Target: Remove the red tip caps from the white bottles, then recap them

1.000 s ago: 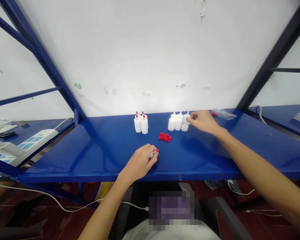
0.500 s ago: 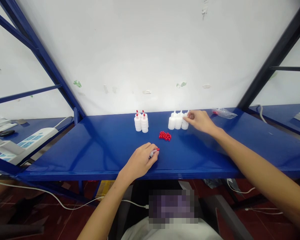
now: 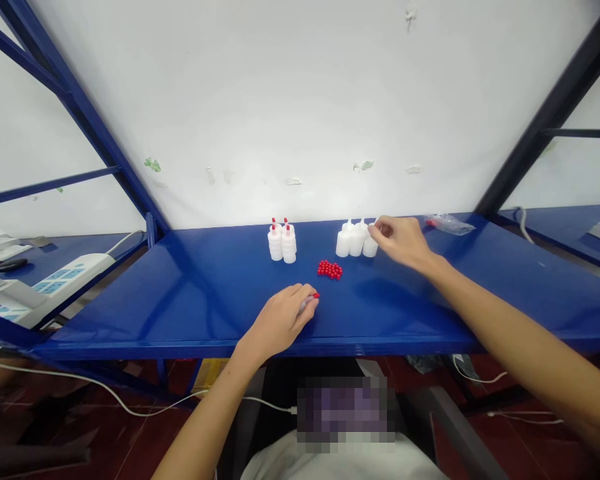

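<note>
My left hand (image 3: 285, 317) rests near the table's front, its fingers wrapped around a small white squeeze bottle, whose red tip (image 3: 316, 295) pokes out past the fingertips; most of that bottle is hidden. Farther back on the right, my right hand (image 3: 403, 243) pinches the top of the rightmost white squeeze bottle (image 3: 369, 249) in a group without caps. That bottle's nozzle is mostly covered by the fingers. Several uncapped bottles (image 3: 349, 244) stand upright beside it. Between the hands lies a cluster of small red caps (image 3: 329, 269). To the left, several red-capped bottles (image 3: 282, 247) stand together.
The blue table (image 3: 205, 287) meets a white wall (image 3: 300, 100) at the back. A clear plastic bag (image 3: 453, 225) with something red inside lies at the back right. Blue metal posts (image 3: 95, 127) rise at both sides. A white power strip (image 3: 63, 280) sits at the left.
My right hand has shifted very slightly at the bottle top. The red tip in my left hand now points a little higher, with less of its bottle showing.
</note>
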